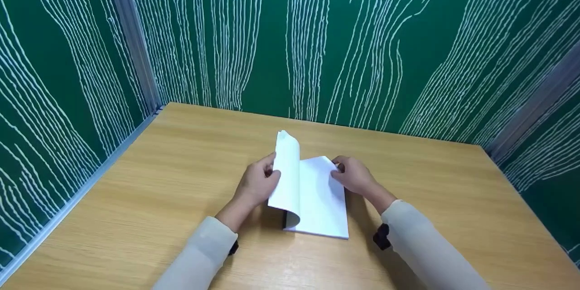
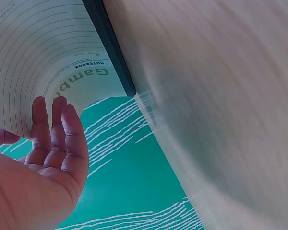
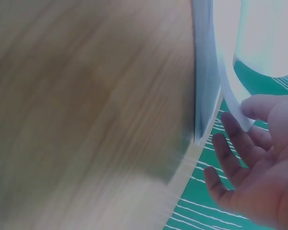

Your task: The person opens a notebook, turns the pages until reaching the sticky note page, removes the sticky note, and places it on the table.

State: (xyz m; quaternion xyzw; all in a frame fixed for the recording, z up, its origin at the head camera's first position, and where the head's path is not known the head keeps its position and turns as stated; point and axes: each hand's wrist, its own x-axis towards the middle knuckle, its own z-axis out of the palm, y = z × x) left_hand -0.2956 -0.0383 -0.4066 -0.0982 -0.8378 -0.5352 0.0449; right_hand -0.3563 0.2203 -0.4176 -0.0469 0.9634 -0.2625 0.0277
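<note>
While the left hand (image 1: 257, 184) props up a curled sheaf of pages (image 1: 287, 176) with nearly straight fingers (image 2: 52, 125), its grip open against the paper, the right hand (image 1: 355, 175) pinches the far right corner of the flat page between thumb and fingers. The notebook (image 1: 322, 201) is white, lined, dark-spined, and lies open near the middle of the bench (image 1: 149, 190). Green walls (image 1: 362, 41) with white wavy lines enclose the bench's far, left and right edges.
</note>
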